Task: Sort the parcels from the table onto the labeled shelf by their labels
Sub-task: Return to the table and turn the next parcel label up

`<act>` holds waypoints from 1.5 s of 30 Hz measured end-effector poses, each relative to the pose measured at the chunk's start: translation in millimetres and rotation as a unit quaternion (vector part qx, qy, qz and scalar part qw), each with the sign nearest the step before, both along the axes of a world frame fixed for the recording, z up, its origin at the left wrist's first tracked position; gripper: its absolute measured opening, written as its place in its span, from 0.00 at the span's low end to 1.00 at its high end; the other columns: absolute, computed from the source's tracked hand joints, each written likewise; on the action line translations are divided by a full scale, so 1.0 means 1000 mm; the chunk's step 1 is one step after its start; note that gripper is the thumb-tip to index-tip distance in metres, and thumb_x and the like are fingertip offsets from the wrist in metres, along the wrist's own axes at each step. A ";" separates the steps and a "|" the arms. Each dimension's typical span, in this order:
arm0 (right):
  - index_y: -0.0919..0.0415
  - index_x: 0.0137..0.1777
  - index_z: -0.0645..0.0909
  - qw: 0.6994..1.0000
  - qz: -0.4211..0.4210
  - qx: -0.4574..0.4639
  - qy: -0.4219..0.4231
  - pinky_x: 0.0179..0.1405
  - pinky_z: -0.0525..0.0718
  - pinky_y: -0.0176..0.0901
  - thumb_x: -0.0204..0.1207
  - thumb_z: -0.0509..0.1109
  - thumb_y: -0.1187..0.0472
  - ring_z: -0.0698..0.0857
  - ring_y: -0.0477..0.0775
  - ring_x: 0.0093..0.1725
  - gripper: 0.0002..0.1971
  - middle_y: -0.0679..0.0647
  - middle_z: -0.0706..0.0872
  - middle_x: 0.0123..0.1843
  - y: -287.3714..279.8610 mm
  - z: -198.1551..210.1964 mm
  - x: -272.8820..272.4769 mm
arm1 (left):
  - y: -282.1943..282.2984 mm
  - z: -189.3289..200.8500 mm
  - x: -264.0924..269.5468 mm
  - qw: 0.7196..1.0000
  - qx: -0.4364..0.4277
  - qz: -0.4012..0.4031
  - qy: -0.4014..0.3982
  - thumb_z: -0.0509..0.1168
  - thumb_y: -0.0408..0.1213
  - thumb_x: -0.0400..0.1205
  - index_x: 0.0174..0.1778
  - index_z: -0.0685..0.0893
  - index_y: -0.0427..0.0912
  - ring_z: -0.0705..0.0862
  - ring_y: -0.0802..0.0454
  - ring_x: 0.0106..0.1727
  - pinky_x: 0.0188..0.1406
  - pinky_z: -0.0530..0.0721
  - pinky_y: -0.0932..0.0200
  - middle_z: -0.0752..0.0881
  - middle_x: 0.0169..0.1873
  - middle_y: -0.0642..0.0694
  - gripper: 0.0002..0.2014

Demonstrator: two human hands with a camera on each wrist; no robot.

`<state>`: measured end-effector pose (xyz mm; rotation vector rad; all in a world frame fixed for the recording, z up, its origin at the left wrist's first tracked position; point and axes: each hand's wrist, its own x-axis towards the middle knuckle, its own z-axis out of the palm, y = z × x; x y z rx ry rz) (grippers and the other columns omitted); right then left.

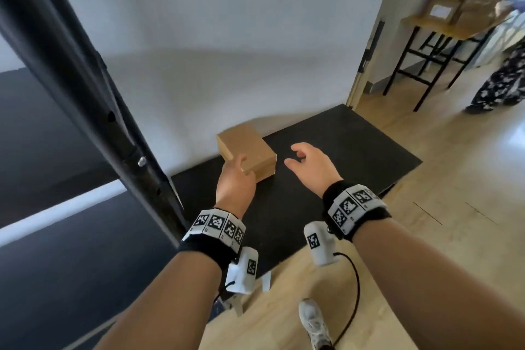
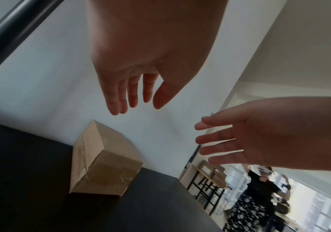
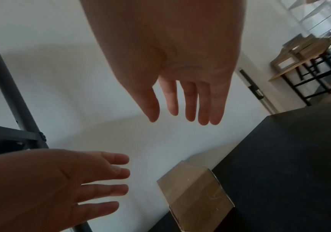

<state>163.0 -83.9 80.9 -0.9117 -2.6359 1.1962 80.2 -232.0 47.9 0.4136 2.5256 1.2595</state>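
White wall backed a low black shelf board (image 1: 341, 150), where a brown cardboard parcel (image 1: 250, 150) sat at its far left, against the wall. Both hands hovered above it with fingers spread and holding nothing, the left hand (image 1: 234, 182) over the parcel's near corner, the right hand (image 1: 311, 165) just to its right

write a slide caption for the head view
Both open hands, left hand and right hand, flank a cardboard parcel on the black shelf.
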 end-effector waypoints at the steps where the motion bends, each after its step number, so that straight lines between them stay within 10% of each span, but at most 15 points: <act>1: 0.55 0.79 0.71 1.000 0.012 -0.003 -0.004 0.69 0.75 0.48 0.82 0.67 0.54 0.78 0.56 0.72 0.25 0.57 0.78 0.74 0.008 -0.004 -0.010 | 0.006 -0.006 -0.007 1.000 -0.007 0.010 -0.007 0.60 0.33 0.85 0.80 0.72 0.47 0.79 0.44 0.73 0.61 0.79 0.57 0.74 0.78 0.43 0.25; 17: 0.58 0.85 0.61 0.956 0.246 -0.013 -0.163 0.74 0.71 0.49 0.82 0.66 0.50 0.72 0.58 0.79 0.34 0.57 0.71 0.82 0.106 -0.101 -0.127 | 0.074 -0.083 -0.052 0.968 -0.131 0.178 -0.121 0.60 0.35 0.86 0.63 0.80 0.36 0.83 0.39 0.62 0.63 0.83 0.46 0.82 0.65 0.37 0.12; 23: 0.58 0.78 0.70 0.953 0.261 -0.014 -0.151 0.64 0.80 0.50 0.79 0.69 0.52 0.82 0.59 0.67 0.28 0.56 0.83 0.69 0.103 -0.116 -0.137 | 0.085 -0.090 -0.046 0.971 -0.091 0.187 -0.119 0.60 0.34 0.86 0.72 0.79 0.42 0.81 0.44 0.69 0.67 0.79 0.52 0.82 0.69 0.43 0.17; 28: 0.58 0.71 0.72 0.955 0.255 -0.027 -0.147 0.51 0.80 0.47 0.80 0.68 0.54 0.84 0.56 0.55 0.21 0.53 0.84 0.58 0.108 -0.117 -0.133 | 0.087 -0.091 -0.038 0.958 -0.048 0.237 -0.153 0.61 0.40 0.87 0.73 0.78 0.43 0.84 0.48 0.64 0.58 0.81 0.54 0.84 0.66 0.44 0.18; 35: 0.60 0.70 0.72 0.961 0.224 -0.053 -0.152 0.49 0.79 0.48 0.85 0.59 0.44 0.83 0.55 0.50 0.23 0.52 0.82 0.52 0.113 -0.118 -0.113 | 0.096 -0.087 -0.015 0.917 0.036 0.363 -0.159 0.56 0.47 0.90 0.55 0.76 0.41 0.78 0.57 0.35 0.29 0.71 0.60 0.80 0.38 0.50 0.13; 40: 0.61 0.69 0.74 0.954 0.238 -0.093 -0.155 0.59 0.84 0.60 0.83 0.58 0.44 0.88 0.62 0.55 0.24 0.60 0.87 0.59 0.103 -0.124 -0.100 | 0.093 -0.075 -0.004 0.906 0.062 0.416 -0.051 0.56 0.36 0.89 0.59 0.82 0.43 0.81 0.57 0.44 0.34 0.73 0.67 0.84 0.50 0.50 0.10; 45: 0.63 0.68 0.76 0.938 0.269 -0.078 -0.205 0.57 0.80 0.50 0.85 0.59 0.47 0.85 0.61 0.59 0.22 0.60 0.85 0.61 0.094 -0.128 -0.091 | 0.089 -0.073 0.002 0.919 0.014 0.394 0.006 0.62 0.30 0.83 0.53 0.86 0.46 0.85 0.50 0.56 0.50 0.83 0.57 0.88 0.53 0.49 0.10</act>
